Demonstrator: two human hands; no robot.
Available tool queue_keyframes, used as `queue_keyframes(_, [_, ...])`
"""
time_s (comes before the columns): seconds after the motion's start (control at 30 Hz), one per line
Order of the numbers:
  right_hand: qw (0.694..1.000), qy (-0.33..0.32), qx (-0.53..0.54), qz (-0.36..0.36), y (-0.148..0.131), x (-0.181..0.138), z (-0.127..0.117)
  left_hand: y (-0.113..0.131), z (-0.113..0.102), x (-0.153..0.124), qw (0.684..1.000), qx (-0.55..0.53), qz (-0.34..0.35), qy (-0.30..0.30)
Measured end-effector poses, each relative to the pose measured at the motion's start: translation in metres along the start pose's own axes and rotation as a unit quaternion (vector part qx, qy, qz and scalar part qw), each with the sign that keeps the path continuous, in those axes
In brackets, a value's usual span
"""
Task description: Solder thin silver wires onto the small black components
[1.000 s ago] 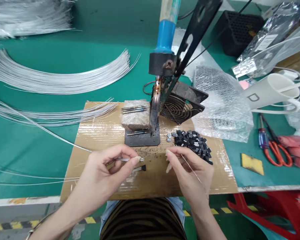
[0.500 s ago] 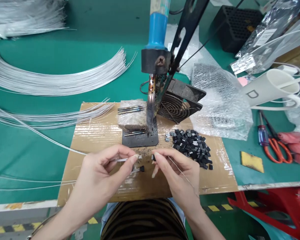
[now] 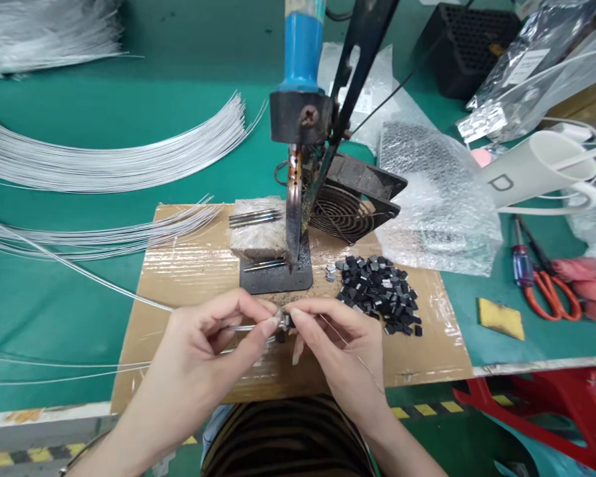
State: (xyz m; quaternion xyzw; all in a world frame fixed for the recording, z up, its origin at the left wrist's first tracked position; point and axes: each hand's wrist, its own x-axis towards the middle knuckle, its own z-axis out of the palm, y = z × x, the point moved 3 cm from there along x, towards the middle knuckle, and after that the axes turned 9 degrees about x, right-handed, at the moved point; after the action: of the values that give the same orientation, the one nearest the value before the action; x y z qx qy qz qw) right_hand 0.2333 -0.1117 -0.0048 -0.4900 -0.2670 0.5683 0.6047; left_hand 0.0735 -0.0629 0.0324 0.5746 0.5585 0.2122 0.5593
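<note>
My left hand (image 3: 198, 361) pinches the end of a white wire (image 3: 240, 328) between thumb and index finger. The wire trails off to the left. My right hand (image 3: 345, 344) pinches a small black connector (image 3: 287, 321) with metal pins, right at the wire's end; fingertips hide whether the two touch. A thin solder wire (image 3: 360, 361) also runs through the right hand and lies over its palm side. Just below the fingertips is another black connector (image 3: 280, 337), partly hidden. Above both hands hangs a soldering iron (image 3: 294, 218), its tip pointing down.
Black connectors (image 3: 377, 291) lie piled on the cardboard (image 3: 427, 358), right of the hands. A wrapped block (image 3: 258, 238) and a fan (image 3: 352, 205) stand behind. White wire bundles (image 3: 129, 162) cover the left. Farther right are a mug (image 3: 521, 172), orange-handled pliers (image 3: 549, 291) and a yellow sponge (image 3: 500, 320).
My right hand has moved left, bringing the black connector up to the wire end in my left hand. The gap between the fingertips has closed. The view has shifted slightly.
</note>
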Motion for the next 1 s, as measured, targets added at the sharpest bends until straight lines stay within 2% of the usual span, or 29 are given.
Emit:
queue_keyframes(0.2, [1.000, -0.004, 0.002, -0.004, 0.001, -0.001, -0.002, 0.000, 0.002, 0.001, 1.000, -0.005, 0.002, 0.008])
queue_keyframes(0.43, [1.000, -0.010, 0.007, 0.003, 0.002, -0.001, -0.002, -0.005, -0.003, 0.006, 0.998, 0.021, 0.052, -0.021])
queue_keyframes(0.77, [1.000, -0.007, -0.012, -0.008, 0.004, -0.001, -0.004, -0.003, 0.001, 0.007, 0.998, 0.030, 0.059, -0.012])
queue_keyframes(0.87, [0.998, -0.005, -0.045, -0.035, 0.003, -0.002, -0.005, -0.001, 0.004, 0.009, 0.998, 0.023, 0.051, -0.003])
queue_keyframes(1.0, [0.984, 0.011, -0.138, -0.114, 0.001, -0.006, -0.011, -0.003, 0.005, 0.011, 0.999, 0.018, 0.036, 0.014])
